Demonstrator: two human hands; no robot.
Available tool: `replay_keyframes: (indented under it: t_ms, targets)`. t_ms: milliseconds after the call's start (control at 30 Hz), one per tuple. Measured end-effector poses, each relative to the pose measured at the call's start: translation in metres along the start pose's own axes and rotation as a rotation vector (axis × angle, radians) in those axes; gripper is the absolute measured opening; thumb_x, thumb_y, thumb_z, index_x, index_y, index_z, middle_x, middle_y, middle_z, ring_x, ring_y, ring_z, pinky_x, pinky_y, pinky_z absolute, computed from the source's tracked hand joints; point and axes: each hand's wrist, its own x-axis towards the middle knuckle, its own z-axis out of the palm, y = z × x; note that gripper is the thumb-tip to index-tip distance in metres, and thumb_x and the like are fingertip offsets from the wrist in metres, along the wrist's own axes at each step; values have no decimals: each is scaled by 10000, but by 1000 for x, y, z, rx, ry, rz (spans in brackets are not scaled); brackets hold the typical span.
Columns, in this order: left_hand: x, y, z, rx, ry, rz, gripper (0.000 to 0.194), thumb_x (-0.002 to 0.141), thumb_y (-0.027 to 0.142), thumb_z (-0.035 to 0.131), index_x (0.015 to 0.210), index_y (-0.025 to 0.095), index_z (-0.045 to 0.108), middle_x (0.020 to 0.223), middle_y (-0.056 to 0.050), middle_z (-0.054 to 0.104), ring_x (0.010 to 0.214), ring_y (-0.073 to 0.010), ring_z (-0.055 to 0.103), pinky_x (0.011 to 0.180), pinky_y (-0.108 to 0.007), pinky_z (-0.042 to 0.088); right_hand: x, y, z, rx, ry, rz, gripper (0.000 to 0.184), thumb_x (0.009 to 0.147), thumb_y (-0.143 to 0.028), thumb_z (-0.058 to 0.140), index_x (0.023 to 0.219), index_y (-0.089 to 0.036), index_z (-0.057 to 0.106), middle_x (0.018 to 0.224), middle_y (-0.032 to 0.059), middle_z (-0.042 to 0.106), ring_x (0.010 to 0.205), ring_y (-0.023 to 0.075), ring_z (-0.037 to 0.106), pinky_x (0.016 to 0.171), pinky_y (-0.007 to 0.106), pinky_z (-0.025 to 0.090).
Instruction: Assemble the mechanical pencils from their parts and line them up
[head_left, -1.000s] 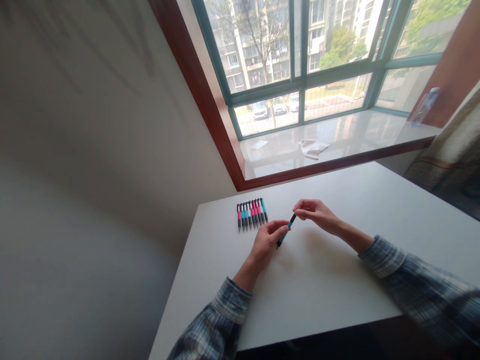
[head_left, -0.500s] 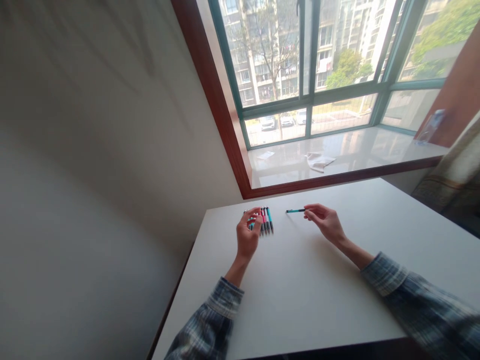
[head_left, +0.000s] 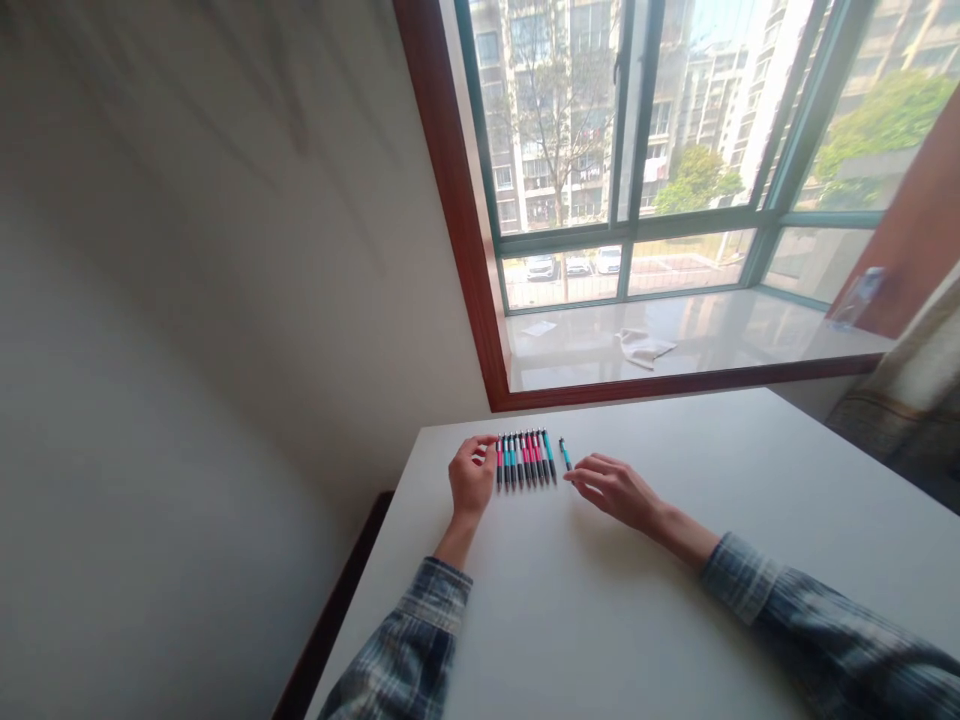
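Observation:
Several click pens [head_left: 526, 462] lie side by side on the white table in a row, with pink, teal and whitish barrels and dark grips. My left hand [head_left: 472, 478] is at the row's left end, its fingers curved and thumb apart, fingertips by the outermost pink pen. Just right of the row, slightly separated, is one teal pen [head_left: 565, 453], pointing much the same way as the others. The fingertips of my right hand [head_left: 611, 488] are on its lower end, which they hide.
The white table [head_left: 600, 620] meets the wall at the left and a red-brown window frame [head_left: 675, 376] behind. On the sill lie a crumpled white cloth [head_left: 645, 348] and a paper [head_left: 538, 328]. A clear bottle [head_left: 859, 298] and a curtain [head_left: 900, 380] are at the right.
My right hand has brought the teal pen left to the row and turned it from crosswise to nearly lengthwise. My left hand has shifted left, uncovering the row. The view has tilted slightly.

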Motion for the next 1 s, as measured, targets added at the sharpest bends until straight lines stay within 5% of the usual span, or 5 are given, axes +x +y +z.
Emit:
replay_keyframes:
  t_ms: [200,1000]
  targets:
    - [-3,1,-2,20,9,-57,180,859,282,601,903,226,766,980,-44,778,768,-180,655,696,-293,537,2,6,15,67,-54,65,240,987,-202,605,1204,-232,703,1044,91,749,943,224,715,845,376,614]
    - [-11,2,10,20,-71,-69,182,861,279,601,890,232,774,976,-51,775,808,-189,649,681,-286,532,6,6,14,66,-105,85,205,1023,-220,568,1128,-239,744,987,83,754,935,212,688,837,340,590]
